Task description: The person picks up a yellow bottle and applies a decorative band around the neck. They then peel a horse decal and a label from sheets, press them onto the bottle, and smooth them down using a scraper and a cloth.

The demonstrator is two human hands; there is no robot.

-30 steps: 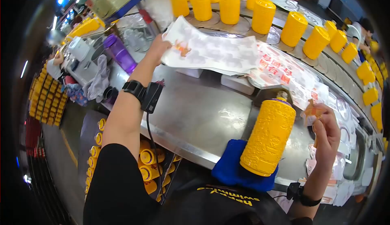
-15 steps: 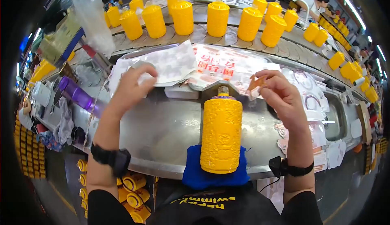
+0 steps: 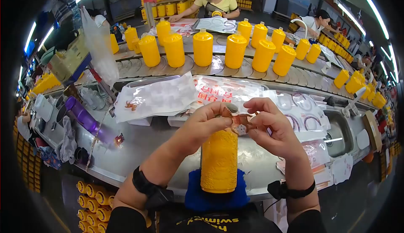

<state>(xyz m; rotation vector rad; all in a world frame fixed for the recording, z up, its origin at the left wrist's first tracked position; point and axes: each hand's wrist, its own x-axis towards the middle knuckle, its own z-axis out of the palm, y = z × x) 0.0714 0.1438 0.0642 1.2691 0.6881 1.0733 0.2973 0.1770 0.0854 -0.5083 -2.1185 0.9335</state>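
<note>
Both hands: my left hand [image 3: 204, 125] has come away from the patterned sheet [image 3: 158, 95] to join my right hand [image 3: 275, 132], so both now work one piece.
Left: thumb and finger pinch its edge.
Right: fingertips grip the opposite side.
Orange piece [image 3: 240, 128]: held up over the neck end of the yellow bottle [image 3: 219, 163].
Yellow bottle: lower end on the blue cloth [image 3: 198, 194], at the worktop [image 3: 145, 149] edge; contents hidden.
Conveyor [image 3: 216, 64]: a row of bottles, contents unclear.
Purple bottle [image 3: 81, 114]: at left, contents unclear.
</note>
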